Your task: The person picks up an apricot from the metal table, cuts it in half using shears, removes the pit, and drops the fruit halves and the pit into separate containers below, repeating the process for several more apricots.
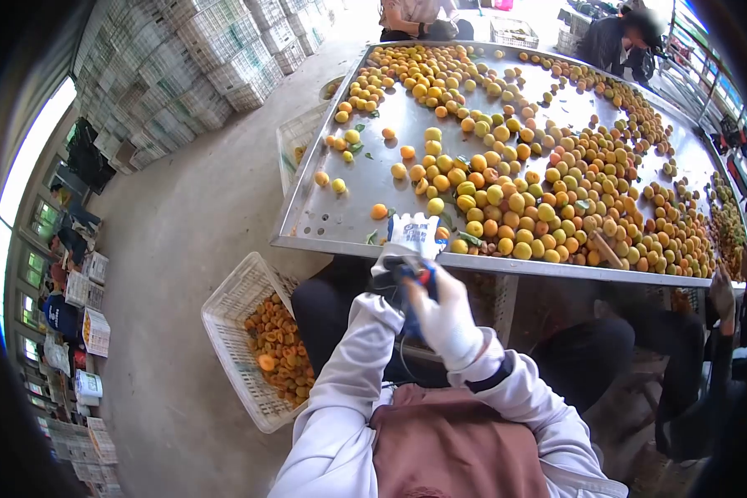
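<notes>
My left hand (417,236), in a white glove with blue print, is held over the near edge of the metal table, beside an apricot (442,233). Its fingers point away and look short from here, slightly apart, with nothing seen in them. At the left wrist is a black and blue device (408,280), partly blurred, with a thin cable hanging below. My right hand (450,319), also white-gloved, closes on this device from the right. Many yellow and orange apricots (506,199) lie across the metal table (353,195).
A white crate (239,365) with halved apricots stands on the floor at my left. Crates (199,58) are stacked behind. Two people (618,41) are at the table's far side. Another person's hand (721,295) is at the right corner. More people are far left.
</notes>
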{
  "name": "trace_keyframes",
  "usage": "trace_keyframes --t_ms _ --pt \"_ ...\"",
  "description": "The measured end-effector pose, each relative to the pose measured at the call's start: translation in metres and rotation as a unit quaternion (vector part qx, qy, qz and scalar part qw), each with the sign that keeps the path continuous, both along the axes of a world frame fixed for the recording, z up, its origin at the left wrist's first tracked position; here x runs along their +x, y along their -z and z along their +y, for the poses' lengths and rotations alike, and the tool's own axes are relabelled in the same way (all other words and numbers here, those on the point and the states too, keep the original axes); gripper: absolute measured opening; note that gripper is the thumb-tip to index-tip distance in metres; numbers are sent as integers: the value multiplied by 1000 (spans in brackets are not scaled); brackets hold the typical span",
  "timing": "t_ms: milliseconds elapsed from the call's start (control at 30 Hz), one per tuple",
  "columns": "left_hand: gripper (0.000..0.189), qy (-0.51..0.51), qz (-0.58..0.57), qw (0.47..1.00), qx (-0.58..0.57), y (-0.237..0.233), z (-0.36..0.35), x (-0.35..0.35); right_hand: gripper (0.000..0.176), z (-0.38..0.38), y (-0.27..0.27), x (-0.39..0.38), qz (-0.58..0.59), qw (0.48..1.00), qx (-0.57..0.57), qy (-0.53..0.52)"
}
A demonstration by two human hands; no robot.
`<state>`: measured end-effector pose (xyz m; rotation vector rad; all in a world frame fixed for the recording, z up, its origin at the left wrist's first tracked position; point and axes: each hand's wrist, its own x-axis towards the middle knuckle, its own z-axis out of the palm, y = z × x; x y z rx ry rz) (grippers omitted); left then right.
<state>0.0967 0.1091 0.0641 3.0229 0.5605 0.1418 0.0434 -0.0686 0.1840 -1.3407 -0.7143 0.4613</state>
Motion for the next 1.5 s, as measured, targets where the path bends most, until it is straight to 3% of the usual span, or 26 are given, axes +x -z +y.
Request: trace_keyframes --t_ms 100,133,200,267,333,367,400,433,467,533,600,667,767,933,1233,1333,1400,1467,1500 --pt "25 54 40 993 -102 -31 -3 9 12 -29 41 26 -37 997 -40 52" --pt "20 55 -16 994 -97 -30 -7 9 13 -39 43 31 3 997 -54 60" --pt "25 37 26 994 -98 -17 -1 22 13 -61 41 37 109 985 -108 82" --pt "26 27 14 990 -141 -25 -6 22 13 -78 61 45 36 987 -94 125" --pt "28 20 5 983 -183 -22 -11 21 13 -94 62 49 70 984 -120 116" --pt "32 48 -133 909 -392 -17 -17 14 12 -100 60 49 80 983 -133 103" --pt "37 71 -262 773 -574 -11 -22 6 12 -105 60 49 89 981 -146 89" --pt "45 76 -265 683 -677 -24 -31 -6 12 -108 63 50 91 981 -146 88" --pt "45 74 -265 683 -677 -37 -41 -17 12 -110 66 52 67 984 -150 70" --pt "44 74 -254 586 -766 -60 -59 -38 11 -110 68 51 45 986 -153 50" --pt "43 69 -253 572 -777 -69 -71 -52 10 -107 62 50 -131 983 -122 40" --pt "43 65 -253 558 -788 -74 -76 -61 9 -105 55 48 -131 982 -137 20" --pt "42 116 -235 632 -729 -77 -76 -67 8 -103 49 44 -118 980 -160 -9" --pt "47 89 -218 620 -748 -78 -81 -72 8 -103 49 41 -83 980 -176 -41" --pt "41 140 -218 688 -678 -77 -80 -79 6 -111 55 42 -119 968 -213 -55" --pt "44 107 -183 651 -729 -75 -86 -78 7 -105 65 41 -87 973 -204 -61" --pt "42 110 -224 591 -767 -63 -93 -70 19 -96 71 40 -72 980 -182 -30" --pt "39 94 -240 574 -778 -61 -104 -71 20 -87 84 35 -80 981 -175 -6" --pt "38 61 -236 533 -810 -59 -109 -69 18 -83 88 33 -96 979 -175 35"
